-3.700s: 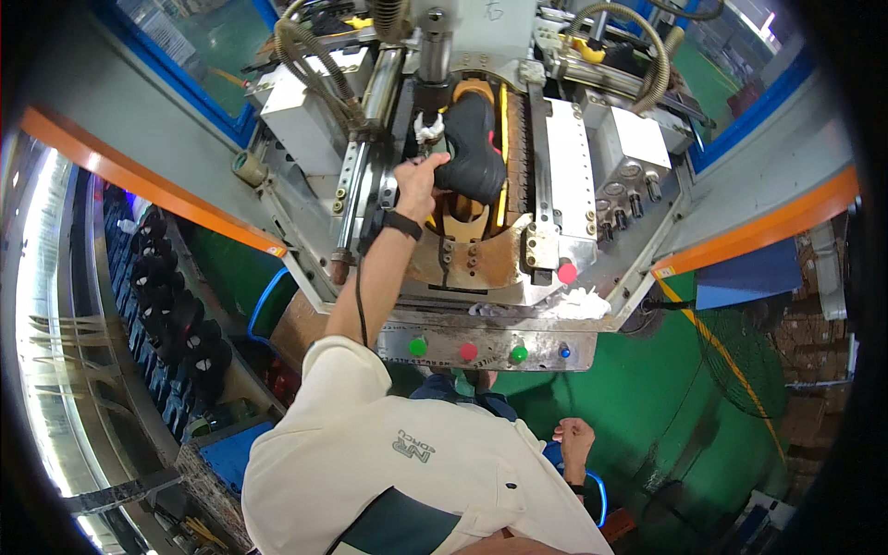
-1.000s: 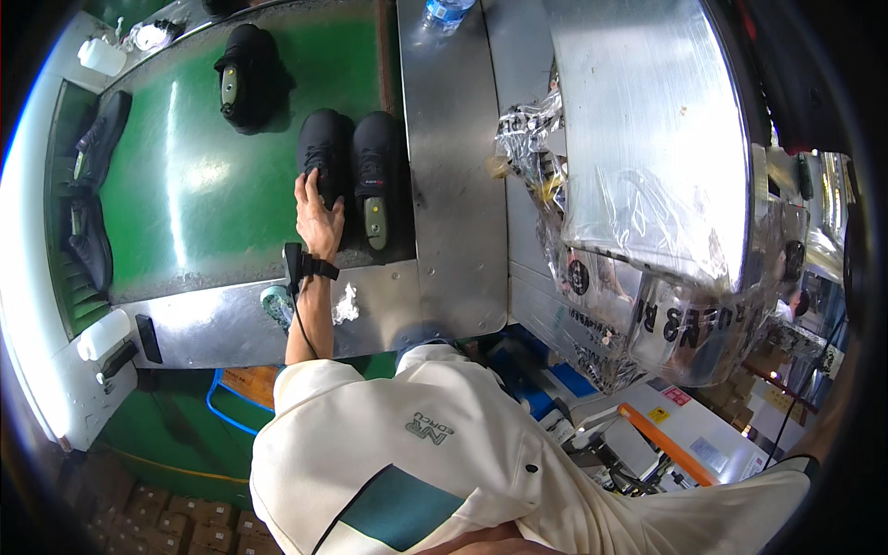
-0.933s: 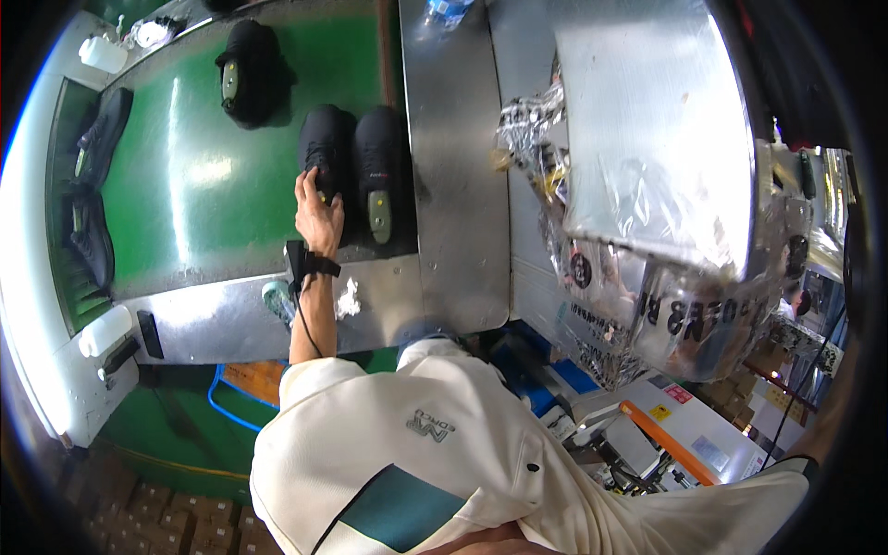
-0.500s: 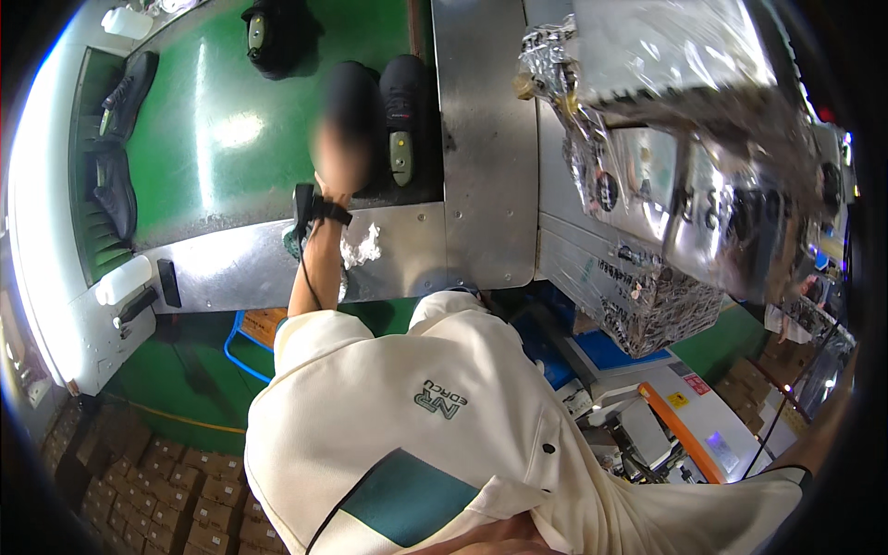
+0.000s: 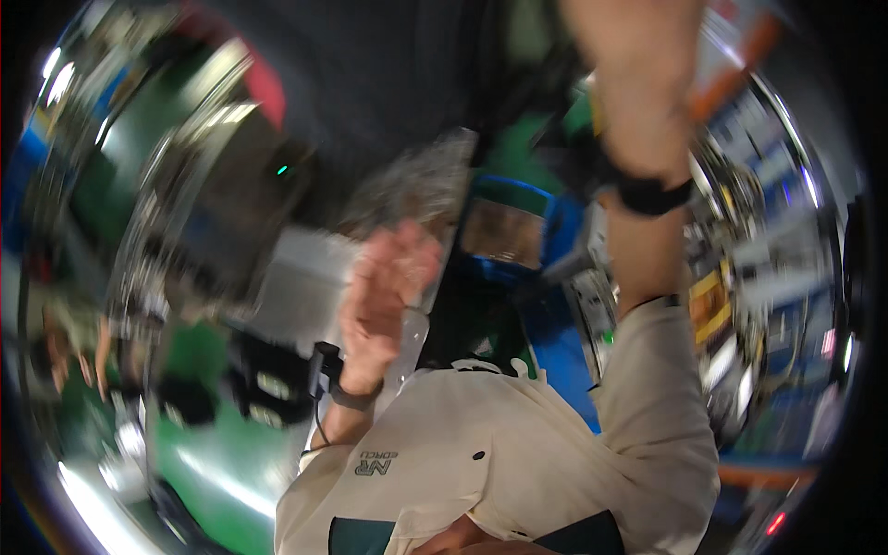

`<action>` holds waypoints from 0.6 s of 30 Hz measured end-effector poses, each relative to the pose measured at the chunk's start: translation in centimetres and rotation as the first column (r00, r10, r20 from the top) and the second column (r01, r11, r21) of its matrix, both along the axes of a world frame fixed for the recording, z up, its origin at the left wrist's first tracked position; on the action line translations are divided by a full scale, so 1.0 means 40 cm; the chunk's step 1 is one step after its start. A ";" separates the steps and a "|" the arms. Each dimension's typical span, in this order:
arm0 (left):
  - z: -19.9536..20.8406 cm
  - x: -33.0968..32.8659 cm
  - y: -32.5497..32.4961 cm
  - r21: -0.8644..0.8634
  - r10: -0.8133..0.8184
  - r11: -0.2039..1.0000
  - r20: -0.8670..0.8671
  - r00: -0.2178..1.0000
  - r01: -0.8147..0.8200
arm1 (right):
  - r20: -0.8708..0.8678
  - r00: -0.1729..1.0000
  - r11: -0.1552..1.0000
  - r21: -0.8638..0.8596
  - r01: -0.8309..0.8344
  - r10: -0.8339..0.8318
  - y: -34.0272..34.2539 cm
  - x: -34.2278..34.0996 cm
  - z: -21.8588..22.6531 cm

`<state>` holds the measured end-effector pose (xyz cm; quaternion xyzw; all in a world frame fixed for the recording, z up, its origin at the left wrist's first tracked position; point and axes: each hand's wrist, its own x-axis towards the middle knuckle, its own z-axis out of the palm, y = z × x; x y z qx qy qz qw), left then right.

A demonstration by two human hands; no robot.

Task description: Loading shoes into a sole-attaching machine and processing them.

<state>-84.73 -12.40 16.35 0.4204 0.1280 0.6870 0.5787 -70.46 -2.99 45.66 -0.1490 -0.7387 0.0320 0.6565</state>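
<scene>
My left hand [image 5: 387, 289] is raised in front of my chest. Its fingers are spread and slightly blurred, with nothing visible in them. Close beside it are a grey metal plate [image 5: 301, 282] and a crinkled clear plastic film [image 5: 407, 185]. My right hand [image 5: 640, 42] reaches to the top edge, where its fingers are cut off and smeared by motion. A large dark grey shape [image 5: 370, 65], too blurred to name, fills the top of the view to the left of that hand.
At lower left, black shoes [image 5: 268, 384] lie on a green surface [image 5: 217, 458]. A blue-framed stand with a brown panel [image 5: 504, 233] is between my arms. Blurred machinery [image 5: 740, 277] lines the right side.
My view has swung round, away from the green belt. My left hand has come off the black shoe and up before my chest. My right arm now stretches forward.
</scene>
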 end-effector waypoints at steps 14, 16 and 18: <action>0.045 0.983 -0.023 -0.283 -0.765 0.643 -0.270 0.585 0.711 | -0.353 0.579 0.529 -0.833 0.163 -0.734 -0.535 1.064 -0.683; -0.008 1.111 -0.029 -0.418 -0.847 0.531 -0.281 0.451 0.737 | -0.281 0.424 0.397 -0.893 0.214 -0.861 -0.599 1.160 -0.700; -0.039 1.241 -0.027 -0.429 -0.893 0.444 -0.283 0.349 0.787 | -0.321 0.313 0.381 -0.912 0.153 -0.894 -0.647 1.273 -0.732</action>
